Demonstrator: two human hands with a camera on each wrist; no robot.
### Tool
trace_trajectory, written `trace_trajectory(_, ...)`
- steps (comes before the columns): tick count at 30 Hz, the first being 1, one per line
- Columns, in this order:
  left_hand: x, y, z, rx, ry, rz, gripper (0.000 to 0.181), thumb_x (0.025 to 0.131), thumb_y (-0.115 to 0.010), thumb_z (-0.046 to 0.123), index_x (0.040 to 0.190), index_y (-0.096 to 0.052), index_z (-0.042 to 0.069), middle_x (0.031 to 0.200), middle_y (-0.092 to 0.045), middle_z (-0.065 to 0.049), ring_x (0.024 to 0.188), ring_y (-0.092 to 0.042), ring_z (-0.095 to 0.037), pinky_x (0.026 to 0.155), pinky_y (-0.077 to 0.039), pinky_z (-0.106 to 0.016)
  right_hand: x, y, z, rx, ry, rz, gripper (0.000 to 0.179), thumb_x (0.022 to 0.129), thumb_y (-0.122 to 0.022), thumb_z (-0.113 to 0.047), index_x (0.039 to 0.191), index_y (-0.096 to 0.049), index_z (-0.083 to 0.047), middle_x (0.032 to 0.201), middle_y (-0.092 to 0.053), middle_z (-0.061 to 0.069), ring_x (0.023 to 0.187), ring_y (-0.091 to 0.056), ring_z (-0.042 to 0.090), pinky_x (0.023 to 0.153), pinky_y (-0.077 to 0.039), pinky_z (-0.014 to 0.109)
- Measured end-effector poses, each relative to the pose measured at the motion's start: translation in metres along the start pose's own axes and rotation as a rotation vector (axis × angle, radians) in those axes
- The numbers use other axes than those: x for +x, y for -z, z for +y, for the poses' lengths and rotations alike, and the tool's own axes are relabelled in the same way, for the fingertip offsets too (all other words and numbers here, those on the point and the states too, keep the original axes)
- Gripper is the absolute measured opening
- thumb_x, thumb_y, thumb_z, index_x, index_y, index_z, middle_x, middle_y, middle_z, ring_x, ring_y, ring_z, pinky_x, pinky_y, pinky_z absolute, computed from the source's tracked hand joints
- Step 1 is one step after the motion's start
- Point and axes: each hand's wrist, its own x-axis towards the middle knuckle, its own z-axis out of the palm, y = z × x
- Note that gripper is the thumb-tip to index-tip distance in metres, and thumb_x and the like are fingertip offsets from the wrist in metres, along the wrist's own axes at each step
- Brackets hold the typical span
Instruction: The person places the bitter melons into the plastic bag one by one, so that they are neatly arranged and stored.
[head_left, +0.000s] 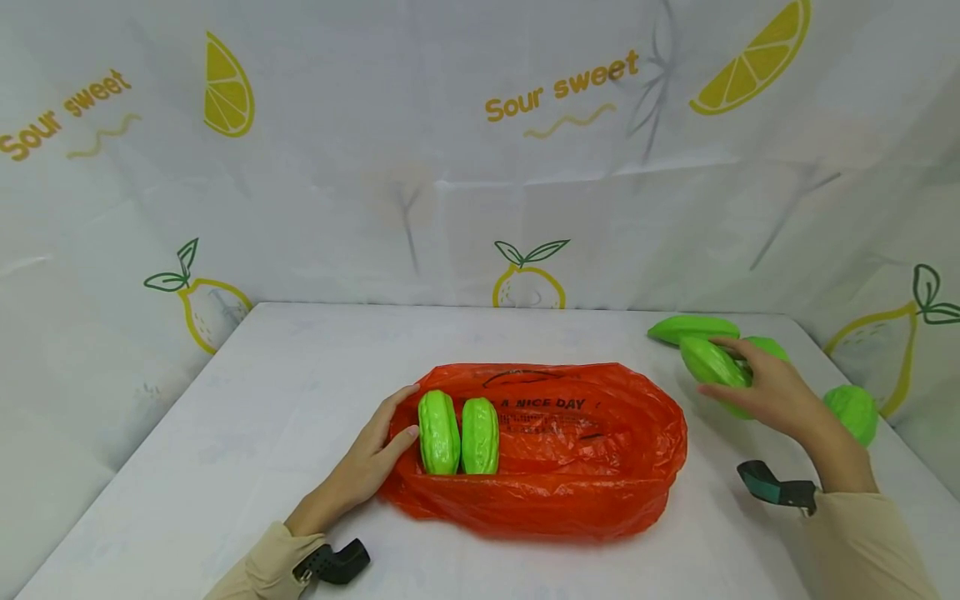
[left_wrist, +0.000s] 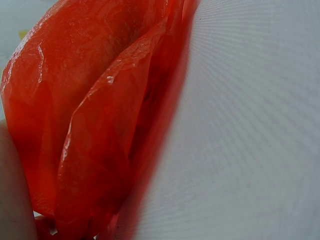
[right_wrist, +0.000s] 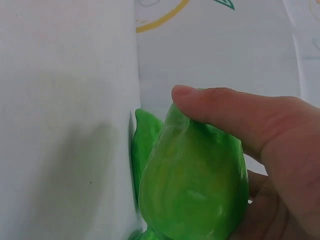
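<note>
A red plastic bag (head_left: 551,504) lies with its mouth spread wide on the white table. Two bright green ridged fruits, one at the bag's left end (head_left: 438,433) and another beside it (head_left: 480,437), lie side by side inside. My left hand (head_left: 367,458) holds the bag's left rim; in the left wrist view a finger (left_wrist: 12,190) touches the red plastic (left_wrist: 100,125). At the back right, my right hand (head_left: 772,387) grips a green ridged fruit (head_left: 711,362) between thumb and fingers. The right wrist view shows this fruit (right_wrist: 195,185) up close, thumb across its top.
Behind the right hand lies a long, pointed green fruit (head_left: 693,326), with another green fruit (head_left: 768,346) partly hidden by the hand. One more wrinkled green fruit (head_left: 853,412) sits near the table's right edge. A lemon-print cloth (head_left: 450,167) hangs behind the table (head_left: 300,358).
</note>
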Motion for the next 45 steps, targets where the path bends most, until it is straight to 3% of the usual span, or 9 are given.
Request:
trace_trajectory(5, 0.0, 0.001, 0.0, 0.007, -0.001, 0.001, 0.053, 0.104, -0.049, 0.023, 0.154, -0.031, 0.02, 0.158, -0.037, -0.006, 0.147, -0.033, -0.029, 0.117, -0.026, -0.06, 0.0, 0.003, -0.007, 0.006, -0.009, -0.013, 0.084, 0.088, -0.074, -0.037, 0.147, -0.033, 0.006, 0.134, -0.043, 0.038, 0.109, -0.046, 0.049, 0.082, -0.048, 0.063)
trace_trajectory(19, 0.0, 0.001, 0.0, 0.004, 0.0, 0.005, 0.054, 0.104, -0.05, 0.022, 0.154, -0.031, 0.02, 0.158, -0.037, -0.006, 0.147, -0.032, -0.029, 0.117, -0.026, -0.059, -0.002, 0.007, -0.023, 0.039, 0.038, 0.026, 0.081, 0.087, -0.076, -0.033, 0.147, -0.035, 0.003, 0.124, -0.052, 0.033, 0.101, -0.053, 0.045, 0.069, -0.05, 0.037)
trace_trajectory(32, -0.001, 0.001, 0.0, 0.005, 0.005, 0.008, 0.054, 0.103, -0.05, 0.022, 0.154, -0.032, 0.02, 0.158, -0.036, -0.006, 0.147, -0.032, -0.029, 0.118, -0.026, -0.057, -0.009, 0.014, -0.045, 0.045, 0.087, 0.09, 0.077, 0.086, -0.077, -0.033, 0.147, -0.039, -0.004, 0.118, -0.057, 0.027, 0.094, -0.053, 0.036, 0.064, -0.044, 0.029)
trace_trajectory(45, -0.001, 0.0, 0.0, -0.013, -0.005, 0.003, 0.054, 0.104, -0.05, 0.021, 0.154, -0.031, 0.02, 0.158, -0.036, -0.007, 0.147, -0.032, -0.031, 0.116, -0.025, -0.064, -0.019, 0.022, -0.064, 0.035, 0.13, 0.157, 0.076, 0.085, -0.079, -0.034, 0.146, -0.043, -0.008, 0.116, -0.059, 0.024, 0.092, -0.053, 0.033, 0.06, -0.042, 0.022)
